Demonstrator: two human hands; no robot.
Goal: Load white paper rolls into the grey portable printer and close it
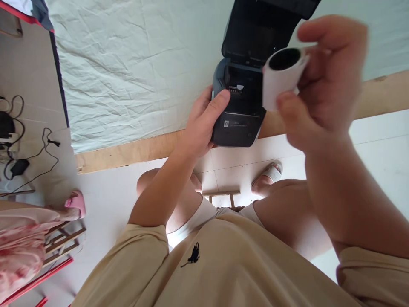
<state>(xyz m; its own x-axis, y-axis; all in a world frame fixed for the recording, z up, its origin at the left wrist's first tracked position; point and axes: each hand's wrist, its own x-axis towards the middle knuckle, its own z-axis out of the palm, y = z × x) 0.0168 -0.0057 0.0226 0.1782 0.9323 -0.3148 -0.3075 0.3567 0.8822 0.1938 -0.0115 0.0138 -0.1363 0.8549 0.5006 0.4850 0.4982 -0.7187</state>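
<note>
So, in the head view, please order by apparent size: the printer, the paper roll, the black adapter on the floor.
1. printer
2. paper roll, though it is nearer the camera
3. adapter

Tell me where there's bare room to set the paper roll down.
Free: the pale sheet left of the open printer, up to the wooden edge. Also the wood strip right of the printer. Crowded: around the printer, where the left hand grips it and the right hand holds the roll.
</note>
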